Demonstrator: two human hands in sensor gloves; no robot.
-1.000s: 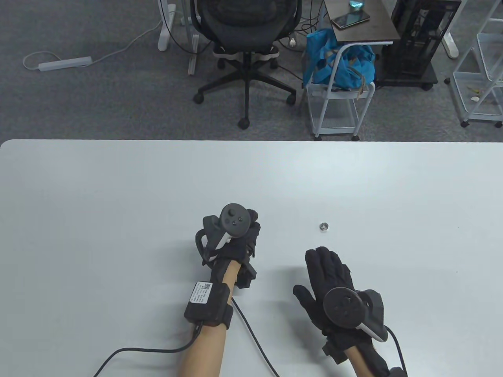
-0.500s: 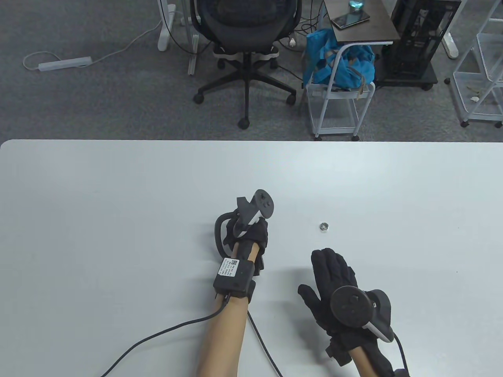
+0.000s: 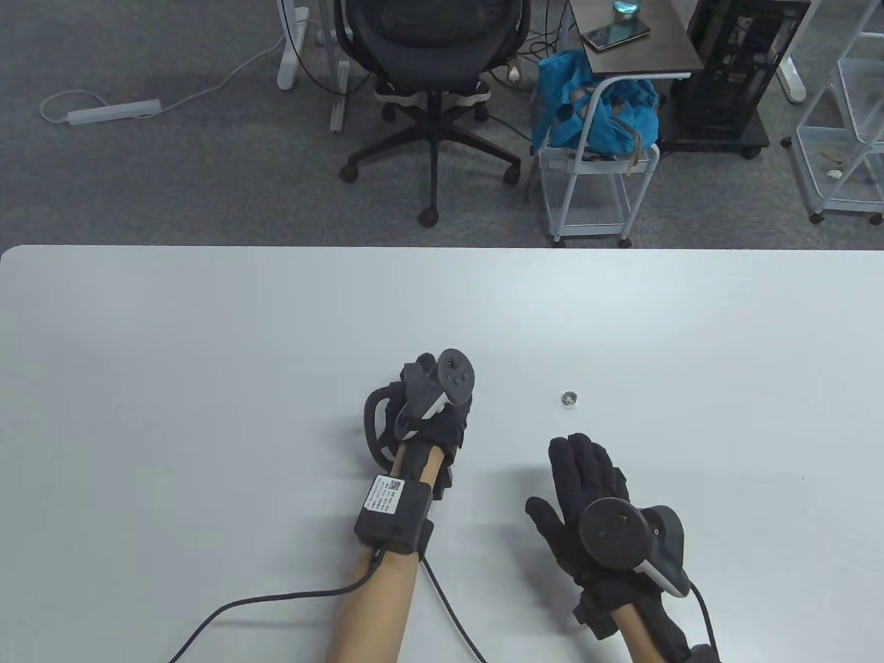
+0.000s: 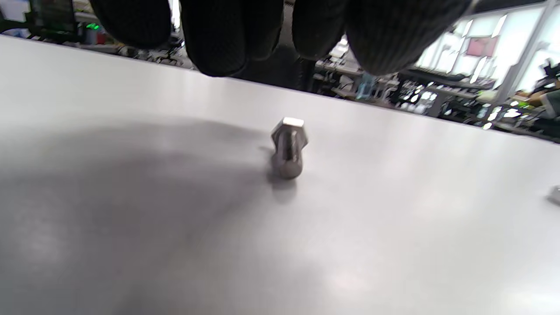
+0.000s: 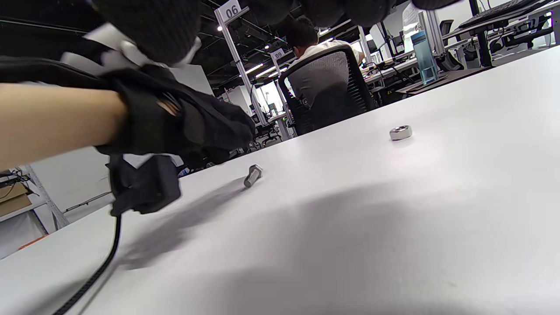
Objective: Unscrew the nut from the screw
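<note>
The small silver nut [image 3: 570, 398] lies alone on the white table [image 3: 207, 331]; it also shows in the right wrist view [image 5: 400, 132]. The bare screw [image 4: 288, 148] lies on its side on the table, with its hex head pointing away from the left wrist camera. It also shows in the right wrist view [image 5: 253, 175]. My left hand [image 3: 449, 414] hovers just above the screw without touching it and hides it in the table view. My right hand [image 3: 587, 476] lies flat and open, palm down, near the table's front, a short way in front of the nut.
A black cable [image 3: 276, 601] trails from my left wrist across the table's front. An office chair [image 3: 431, 83] and a wire cart with a blue bag [image 3: 594, 110] stand on the floor beyond the table's far edge.
My left hand moved right and tilted its tracker up on edge, then drew slightly back to the left. My right hand barely shifted. The nut has not moved.
</note>
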